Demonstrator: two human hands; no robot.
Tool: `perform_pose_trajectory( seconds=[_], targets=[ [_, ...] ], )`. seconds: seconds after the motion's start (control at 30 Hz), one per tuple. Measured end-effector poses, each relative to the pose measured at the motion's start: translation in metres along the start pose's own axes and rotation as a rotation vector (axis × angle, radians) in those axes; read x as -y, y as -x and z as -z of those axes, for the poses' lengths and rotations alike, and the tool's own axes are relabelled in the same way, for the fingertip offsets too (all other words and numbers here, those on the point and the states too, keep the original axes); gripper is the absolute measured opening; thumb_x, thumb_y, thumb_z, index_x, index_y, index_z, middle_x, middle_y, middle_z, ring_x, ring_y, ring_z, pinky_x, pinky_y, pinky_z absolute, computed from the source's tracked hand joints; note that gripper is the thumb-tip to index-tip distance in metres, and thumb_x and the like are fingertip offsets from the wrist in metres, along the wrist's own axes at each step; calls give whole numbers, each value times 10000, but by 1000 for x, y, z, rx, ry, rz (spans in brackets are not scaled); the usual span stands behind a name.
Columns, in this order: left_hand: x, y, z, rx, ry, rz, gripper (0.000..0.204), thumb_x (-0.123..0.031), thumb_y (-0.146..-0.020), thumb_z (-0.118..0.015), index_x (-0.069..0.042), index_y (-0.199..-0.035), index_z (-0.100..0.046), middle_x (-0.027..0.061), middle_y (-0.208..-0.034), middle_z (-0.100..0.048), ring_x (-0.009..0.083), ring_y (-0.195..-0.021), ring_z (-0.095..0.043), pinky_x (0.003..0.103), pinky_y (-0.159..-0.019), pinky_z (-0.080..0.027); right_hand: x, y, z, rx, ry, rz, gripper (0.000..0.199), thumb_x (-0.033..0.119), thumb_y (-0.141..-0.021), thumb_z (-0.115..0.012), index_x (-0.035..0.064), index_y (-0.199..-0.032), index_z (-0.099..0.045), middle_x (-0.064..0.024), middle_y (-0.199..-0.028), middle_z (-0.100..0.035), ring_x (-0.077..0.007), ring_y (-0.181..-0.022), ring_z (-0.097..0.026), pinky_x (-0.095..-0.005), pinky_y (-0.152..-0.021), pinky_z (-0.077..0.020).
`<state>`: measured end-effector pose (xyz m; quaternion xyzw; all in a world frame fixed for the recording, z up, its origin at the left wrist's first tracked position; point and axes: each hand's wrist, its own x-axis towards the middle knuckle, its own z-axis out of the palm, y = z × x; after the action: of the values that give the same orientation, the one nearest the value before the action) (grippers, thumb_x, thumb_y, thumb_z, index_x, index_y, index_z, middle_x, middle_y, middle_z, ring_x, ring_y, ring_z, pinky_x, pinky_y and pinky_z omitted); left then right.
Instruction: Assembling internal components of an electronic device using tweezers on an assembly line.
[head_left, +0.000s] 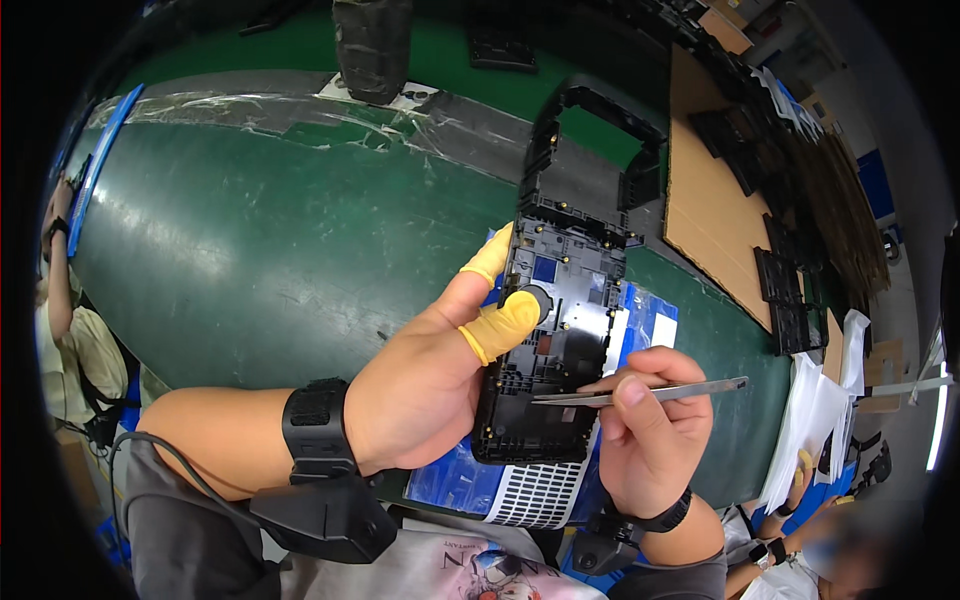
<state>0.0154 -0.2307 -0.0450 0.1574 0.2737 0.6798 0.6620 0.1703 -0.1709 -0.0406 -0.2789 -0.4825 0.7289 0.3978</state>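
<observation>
Black plastic forms the housing (575, 270), located at the centre of the frame and tilted slightly, its upper end toward the top edge and its inner face, with brass-coloured inserts, exposed. The left hand (415, 380) is clamped on the left edge of the housing; yellow finger cots (505, 325) cover the thumb and one finger, the thumb pressing on the inner face. The right hand (655, 440), right of centre, is closed on metal tweezers (695, 388) between thumb and fingers. The tweezer tips point left, over the lower part of the housing; contact cannot be determined. A blue pack (455, 480) lies below the housing on the green worktop (270, 250). Cardboard (700, 210) stands at upper right, with black parts (780, 290) beside it.
</observation>
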Motion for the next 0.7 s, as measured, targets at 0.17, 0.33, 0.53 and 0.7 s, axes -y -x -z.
perform_pose_trajectory(
  seconds=[0.17,0.33,0.53,0.7],
  targets=[
    [1,-1,2,5,9,2,565,-262,-866,-434,-158,-1327,-124,47,-1253,-354,170,-1102,-408,338,-905,-365,-2,-1,-1,-19,31,-11,219,-48,-752,-550,-23,-963,-500,-87,-703,-569,-81,-532,-482,-192,-483,-391],
    [2,-1,1,-6,-4,-9,571,-258,-863,-440,-156,-1326,-123,49,-1245,-363,172,-1098,-414,338,-899,-373,-2,0,1,-24,43,-3,224,-41,-749,-560,-24,-965,-500,-87,-701,-568,-82,-527,-478,-192,-479,-391],
    [3,-1,3,-17,21,-5,579,-221,-860,-445,-155,-1328,-109,62,-1238,-371,175,-1087,-426,338,-894,-380,-5,-1,1,-27,45,0,227,-31,-746,-571,-36,-963,-505,-89,-712,-579,-82,-527,-484,-189,-480,-397],
    [0,2,3,-6,3,61,727,39,-761,-483,-160,-1335,-84,81,-1207,-408,179,-1079,-440,327,-884,-382,-5,-1,2,-32,69,5,227,-31,-745,-573,-42,-962,-508,-91,-728,-591,-81,-525,-490,-189,-479,-404]
  ],
)
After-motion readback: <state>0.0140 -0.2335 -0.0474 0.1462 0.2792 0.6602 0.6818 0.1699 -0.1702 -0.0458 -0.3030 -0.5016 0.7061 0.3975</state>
